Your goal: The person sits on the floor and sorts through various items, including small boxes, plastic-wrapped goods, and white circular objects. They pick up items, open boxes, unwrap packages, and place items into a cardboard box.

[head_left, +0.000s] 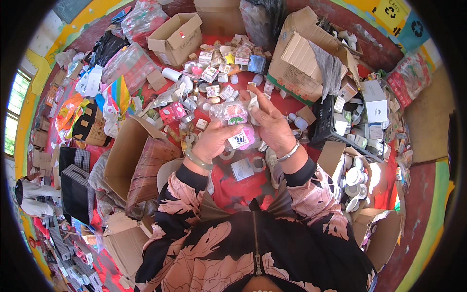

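My left hand, a bangle at its wrist, is closed on a clear plastic container with a pink and green strawberry-like decoration. A white label with dark marks sits by the thumb, on a pink-patterned part. Close beside it, my right hand pinches a crumpled white cloth or tissue against the container's right side. The fingers of that hand are bent, with the upper ones partly apart. Beneath my hands, a small white box lies on the red floor covering.
Many small boxes and bottles are heaped ahead. Open cartons stand at the far left, far right and near left. At right are a black crate and a carton of white round pieces. Another person is far left.
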